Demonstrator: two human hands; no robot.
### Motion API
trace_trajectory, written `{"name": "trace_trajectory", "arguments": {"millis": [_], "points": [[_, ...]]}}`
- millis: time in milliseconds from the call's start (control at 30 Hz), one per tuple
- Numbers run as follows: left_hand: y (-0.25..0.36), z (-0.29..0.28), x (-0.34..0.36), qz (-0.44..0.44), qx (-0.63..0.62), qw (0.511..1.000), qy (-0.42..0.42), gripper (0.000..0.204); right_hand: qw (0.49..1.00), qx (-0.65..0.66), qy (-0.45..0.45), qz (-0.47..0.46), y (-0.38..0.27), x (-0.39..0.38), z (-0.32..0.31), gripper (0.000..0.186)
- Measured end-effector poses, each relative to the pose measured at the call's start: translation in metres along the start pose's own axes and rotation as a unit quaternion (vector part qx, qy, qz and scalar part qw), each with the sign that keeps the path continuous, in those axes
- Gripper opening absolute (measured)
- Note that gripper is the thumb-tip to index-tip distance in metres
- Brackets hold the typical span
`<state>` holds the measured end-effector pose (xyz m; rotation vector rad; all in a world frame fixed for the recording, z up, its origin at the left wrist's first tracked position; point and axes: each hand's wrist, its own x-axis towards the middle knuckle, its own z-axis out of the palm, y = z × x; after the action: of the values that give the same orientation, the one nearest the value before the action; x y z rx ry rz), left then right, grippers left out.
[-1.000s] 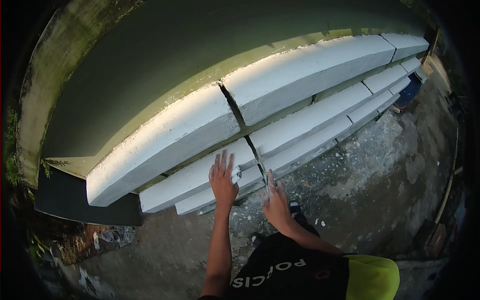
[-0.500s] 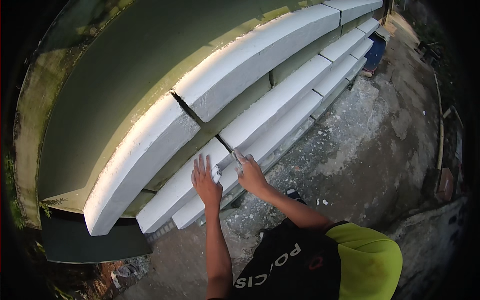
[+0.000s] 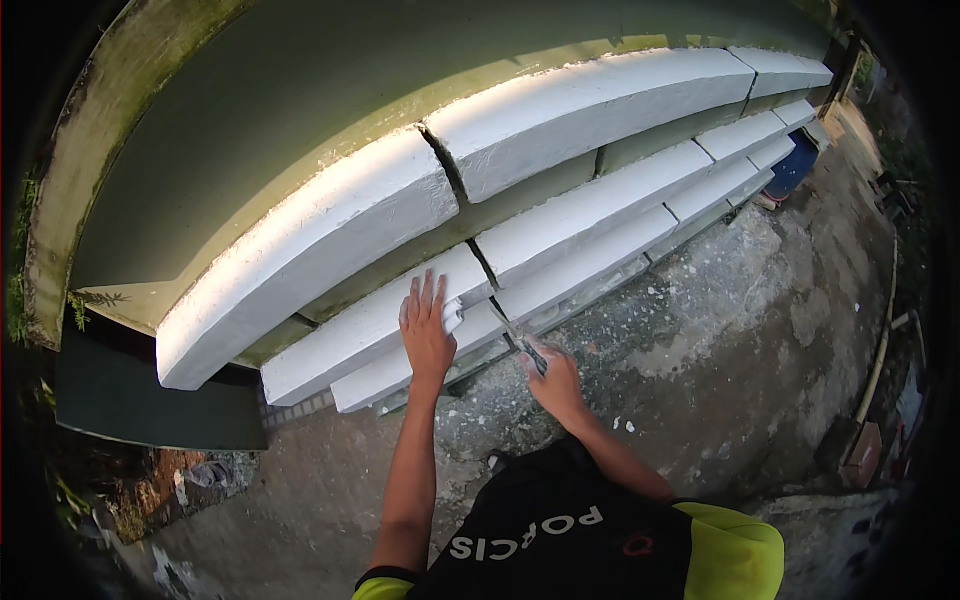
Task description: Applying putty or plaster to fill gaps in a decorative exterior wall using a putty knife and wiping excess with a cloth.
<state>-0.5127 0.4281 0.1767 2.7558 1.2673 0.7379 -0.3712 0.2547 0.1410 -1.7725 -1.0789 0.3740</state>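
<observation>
My left hand point(image 3: 428, 328) lies on the middle white block point(image 3: 365, 320), fingers stretched over its top. Beside the thumb, a small crumpled white thing point(image 3: 453, 316) appears tucked in that hand; its material is unclear. My right hand point(image 3: 556, 386) is closed on a narrow-bladed tool point(image 3: 521, 338) with a pale tip and a darker part near the fingers. Its tip points at the dark joint between two blocks of the lowest white row point(image 3: 590, 268). Whether the tip touches the block is too small to tell.
A thicker curved white row point(image 3: 310, 255) runs above, against a green-grey surface point(image 3: 300, 110). Rough concrete ground point(image 3: 690, 370) with white specks lies to the right. A blue container point(image 3: 795, 165) stands at the far right end, a brick-coloured block point(image 3: 860, 455) at right.
My right hand and the tool have come down and back from the middle row's joint toward the lowest row's joint. The left hand stays on the middle block. The whole view has shifted.
</observation>
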Motion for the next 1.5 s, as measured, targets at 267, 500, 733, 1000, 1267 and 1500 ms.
{"name": "trace_trajectory", "arguments": {"millis": [267, 500, 733, 1000, 1267, 1500], "points": [[-0.002, 0.002, 0.001, 0.001, 0.013, 1.0, -0.009, 0.085, 0.999, -0.035, -0.026, 0.007, -0.004, 0.016, 0.006, 0.042], [0.001, -0.001, -0.002, -0.024, 0.033, 0.999, -0.006, 0.085, 0.998, 0.019, -0.047, 0.025, 0.016, -0.009, -0.006, 0.04], [-0.001, 0.006, -0.003, -0.027, 0.042, 0.999, 0.003, 0.086, 0.992, -0.068, 0.009, -0.104, -0.056, 0.061, -0.055, 0.02], [-0.003, 0.004, -0.003, -0.026, 0.055, 0.998, -0.003, 0.084, 0.987, -0.029, 0.078, -0.137, -0.06, 0.111, -0.044, 0.013], [-0.007, 0.01, -0.008, -0.026, 0.061, 0.998, 0.022, 0.078, 0.949, -0.064, 0.126, -0.281, -0.052, 0.125, -0.02, 0.011], [-0.009, 0.011, -0.006, -0.023, 0.053, 0.998, 0.017, 0.077, 0.97, 0.006, 0.102, -0.219, -0.051, 0.129, -0.016, 0.011]]}}
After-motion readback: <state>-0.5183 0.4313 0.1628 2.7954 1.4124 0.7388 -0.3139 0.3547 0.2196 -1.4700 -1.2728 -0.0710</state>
